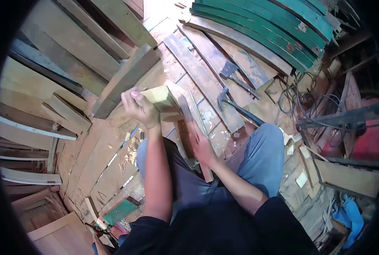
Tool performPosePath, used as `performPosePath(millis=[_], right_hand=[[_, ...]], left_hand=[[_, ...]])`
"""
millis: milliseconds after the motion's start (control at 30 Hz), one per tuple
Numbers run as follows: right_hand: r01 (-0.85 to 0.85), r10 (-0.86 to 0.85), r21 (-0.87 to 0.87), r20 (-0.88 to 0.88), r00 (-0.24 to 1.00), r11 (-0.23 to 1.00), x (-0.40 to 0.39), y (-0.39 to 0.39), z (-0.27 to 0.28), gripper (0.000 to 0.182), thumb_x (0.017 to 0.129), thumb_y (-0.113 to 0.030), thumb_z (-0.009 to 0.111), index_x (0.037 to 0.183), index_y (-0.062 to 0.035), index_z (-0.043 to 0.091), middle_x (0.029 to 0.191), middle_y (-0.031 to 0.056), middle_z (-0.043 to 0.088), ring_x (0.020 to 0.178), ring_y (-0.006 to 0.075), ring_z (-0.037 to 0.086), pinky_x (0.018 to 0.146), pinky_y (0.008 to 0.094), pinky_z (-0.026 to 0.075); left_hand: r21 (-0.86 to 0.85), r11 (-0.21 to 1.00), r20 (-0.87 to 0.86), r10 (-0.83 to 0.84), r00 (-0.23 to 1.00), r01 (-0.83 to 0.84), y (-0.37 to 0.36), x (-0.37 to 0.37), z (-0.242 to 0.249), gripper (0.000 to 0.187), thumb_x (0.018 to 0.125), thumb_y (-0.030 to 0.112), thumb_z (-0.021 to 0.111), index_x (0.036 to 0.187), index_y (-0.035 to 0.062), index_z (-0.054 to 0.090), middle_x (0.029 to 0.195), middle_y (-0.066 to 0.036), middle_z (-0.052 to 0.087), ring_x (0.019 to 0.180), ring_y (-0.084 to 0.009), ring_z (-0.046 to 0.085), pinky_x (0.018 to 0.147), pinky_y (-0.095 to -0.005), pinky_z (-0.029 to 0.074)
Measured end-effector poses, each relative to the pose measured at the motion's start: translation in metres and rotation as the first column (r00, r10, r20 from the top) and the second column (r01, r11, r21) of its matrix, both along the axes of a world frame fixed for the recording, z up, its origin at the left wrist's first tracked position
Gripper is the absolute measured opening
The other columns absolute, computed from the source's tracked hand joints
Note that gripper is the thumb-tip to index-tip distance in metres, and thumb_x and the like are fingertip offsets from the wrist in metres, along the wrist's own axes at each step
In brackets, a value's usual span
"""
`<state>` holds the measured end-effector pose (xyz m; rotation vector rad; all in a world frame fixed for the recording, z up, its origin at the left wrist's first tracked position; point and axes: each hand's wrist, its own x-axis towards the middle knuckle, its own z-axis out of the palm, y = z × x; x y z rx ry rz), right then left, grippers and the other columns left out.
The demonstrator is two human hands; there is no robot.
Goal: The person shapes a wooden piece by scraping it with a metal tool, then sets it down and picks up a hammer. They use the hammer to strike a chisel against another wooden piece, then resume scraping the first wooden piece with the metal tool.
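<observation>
My left hand (140, 109) is closed around the end of a pale yellow wooden block (157, 94). Its thumb points up along the near edge. A long, narrow wooden strip (193, 111) stands at a tilt between my knees, its lower end by my lap. My right hand (201, 148) grips this strip partway down, fingers on its left side. Block and strip meet or overlap at their far ends, with a darker brown wooden piece (184, 135) below them. Ahead to the right lies a claw hammer (239, 108), and beyond it a tool with a broad dark head (229, 70).
Planks (198, 70) lie on the dusty floor, with green slats (261, 25) behind. Boards (70, 38) lean at left. Tangled cables (299, 97) and a blue cloth (350, 219) are at right. Another person's hand (118, 230) shows at lower left.
</observation>
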<state>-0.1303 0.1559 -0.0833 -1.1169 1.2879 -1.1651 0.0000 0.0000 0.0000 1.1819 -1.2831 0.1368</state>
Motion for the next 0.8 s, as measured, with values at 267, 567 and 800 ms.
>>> performPosePath(millis=[267,567,800], right_hand=[[-0.032,0.035,-0.067,0.041,0.999,0.997,-0.008,-0.009,0.079,0.06,0.107,-0.023,0.049,0.156,0.0032,0.027,0.154,0.0265,0.042,0.142,0.0328,0.043,0.113,0.0354,0.037],[-0.005,0.006,-0.024,0.04,0.999,1.0,0.004,0.006,0.076,0.052,0.108,-0.016,0.045,0.156,-0.0003,0.034,0.141,0.0262,0.056,0.108,0.0245,0.062,0.09,0.0319,0.048],[0.072,-0.074,-0.084,-0.025,0.997,0.994,0.007,0.004,0.064,0.052,0.107,-0.018,0.045,0.154,0.002,0.036,0.136,0.0258,0.059,0.099,0.0195,0.062,0.089,0.0319,0.049]], left_hand=[[0.006,1.0,-0.056,0.004,0.998,-0.004,0.007,-0.006,0.008,0.03,0.101,0.02,0.049,0.083,-0.0038,0.055,0.079,-0.012,0.048,0.072,-0.0241,0.048,0.066,-0.038,0.04],[0.036,0.999,-0.07,-0.008,0.998,0.011,0.014,0.009,0.005,0.031,0.104,0.017,0.046,0.082,-0.0044,0.051,0.079,-0.01,0.047,0.074,-0.0217,0.046,0.07,-0.0363,0.039],[0.005,1.0,-0.066,-0.017,0.998,0.017,0.009,0.004,0.003,0.034,0.105,0.02,0.045,0.081,-0.0036,0.05,0.08,-0.009,0.046,0.073,-0.0206,0.045,0.069,-0.0365,0.039]])
